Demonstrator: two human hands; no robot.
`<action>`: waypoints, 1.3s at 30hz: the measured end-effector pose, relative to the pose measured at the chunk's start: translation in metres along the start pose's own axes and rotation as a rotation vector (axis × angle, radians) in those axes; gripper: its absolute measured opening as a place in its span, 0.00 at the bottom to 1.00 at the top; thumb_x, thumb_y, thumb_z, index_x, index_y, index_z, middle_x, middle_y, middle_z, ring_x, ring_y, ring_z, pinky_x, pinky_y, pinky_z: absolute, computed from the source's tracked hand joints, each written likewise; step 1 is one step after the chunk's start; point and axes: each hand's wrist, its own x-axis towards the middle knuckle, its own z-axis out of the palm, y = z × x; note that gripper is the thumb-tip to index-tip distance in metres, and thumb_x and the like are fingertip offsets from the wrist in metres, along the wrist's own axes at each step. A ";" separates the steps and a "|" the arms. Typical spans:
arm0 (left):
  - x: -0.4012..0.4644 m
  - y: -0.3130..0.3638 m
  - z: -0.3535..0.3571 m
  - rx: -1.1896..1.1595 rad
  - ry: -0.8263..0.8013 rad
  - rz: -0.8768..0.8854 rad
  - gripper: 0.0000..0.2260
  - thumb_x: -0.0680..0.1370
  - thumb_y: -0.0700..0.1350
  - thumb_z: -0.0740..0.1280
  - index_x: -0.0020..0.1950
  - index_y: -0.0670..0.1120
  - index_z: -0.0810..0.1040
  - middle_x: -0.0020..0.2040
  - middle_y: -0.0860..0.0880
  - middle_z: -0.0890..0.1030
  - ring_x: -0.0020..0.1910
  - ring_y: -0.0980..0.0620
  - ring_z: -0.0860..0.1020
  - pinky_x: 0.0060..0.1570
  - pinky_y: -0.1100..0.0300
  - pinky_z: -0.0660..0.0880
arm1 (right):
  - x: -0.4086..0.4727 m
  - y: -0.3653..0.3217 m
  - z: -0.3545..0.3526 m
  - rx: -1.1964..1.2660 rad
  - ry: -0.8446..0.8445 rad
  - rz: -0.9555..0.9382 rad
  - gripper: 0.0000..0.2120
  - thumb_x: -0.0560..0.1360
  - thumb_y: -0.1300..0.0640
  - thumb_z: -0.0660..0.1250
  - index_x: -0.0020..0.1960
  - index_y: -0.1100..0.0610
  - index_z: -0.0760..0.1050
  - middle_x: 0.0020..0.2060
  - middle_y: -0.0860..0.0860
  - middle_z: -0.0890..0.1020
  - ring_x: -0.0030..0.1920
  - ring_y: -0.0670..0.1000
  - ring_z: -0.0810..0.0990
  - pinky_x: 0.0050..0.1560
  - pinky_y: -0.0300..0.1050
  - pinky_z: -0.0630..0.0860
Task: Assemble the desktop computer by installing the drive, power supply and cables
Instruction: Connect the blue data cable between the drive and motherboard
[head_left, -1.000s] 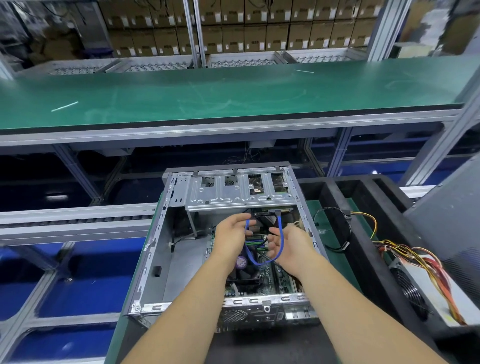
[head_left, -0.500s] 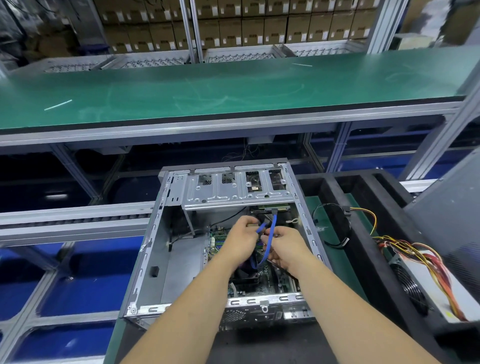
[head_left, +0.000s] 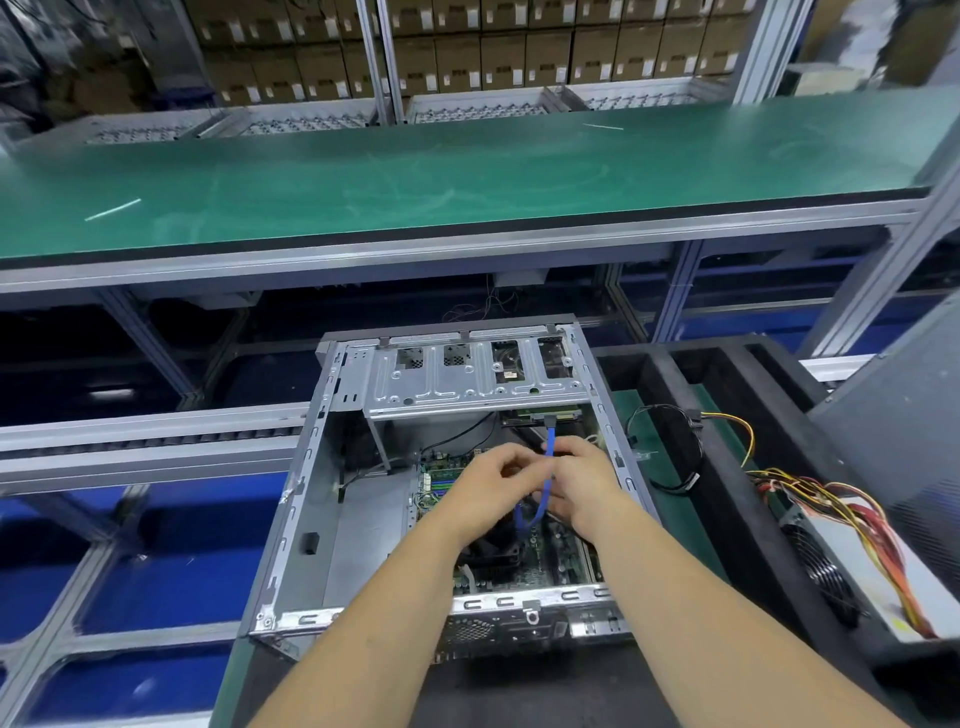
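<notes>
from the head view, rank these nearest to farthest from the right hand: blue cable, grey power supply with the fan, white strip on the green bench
1. Blue flat cable: at the right hand, inside the open case.
2. Grey metal power supply with the fan: off to the right, outside the case.
3. Thin white strip: far left on the green bench top.

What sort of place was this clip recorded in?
Most likely a computer assembly line in a factory. An open desktop case sits at a station before a long green conveyor belt, stacked cardboard boxes fill the shelves behind, and a loose power supply waits in a foam tray.
</notes>
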 end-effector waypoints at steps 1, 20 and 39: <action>-0.001 -0.001 0.000 0.064 -0.011 -0.003 0.15 0.67 0.67 0.73 0.49 0.63 0.80 0.49 0.62 0.82 0.49 0.64 0.80 0.49 0.65 0.73 | 0.000 0.000 0.000 -0.012 0.003 -0.011 0.15 0.78 0.71 0.57 0.57 0.59 0.77 0.48 0.60 0.83 0.39 0.56 0.82 0.36 0.48 0.81; -0.002 0.000 -0.011 0.550 0.682 0.042 0.16 0.71 0.66 0.72 0.38 0.55 0.77 0.32 0.57 0.75 0.33 0.58 0.74 0.30 0.60 0.69 | 0.009 0.002 0.005 -1.146 0.189 -0.341 0.08 0.78 0.54 0.70 0.49 0.59 0.83 0.46 0.57 0.82 0.39 0.56 0.79 0.42 0.46 0.79; 0.019 -0.030 -0.025 0.256 0.200 0.070 0.16 0.81 0.41 0.65 0.68 0.52 0.78 0.61 0.56 0.81 0.60 0.57 0.78 0.64 0.56 0.74 | 0.030 0.007 -0.011 -0.910 0.233 -0.209 0.03 0.78 0.62 0.67 0.48 0.56 0.74 0.44 0.54 0.74 0.41 0.53 0.71 0.40 0.38 0.67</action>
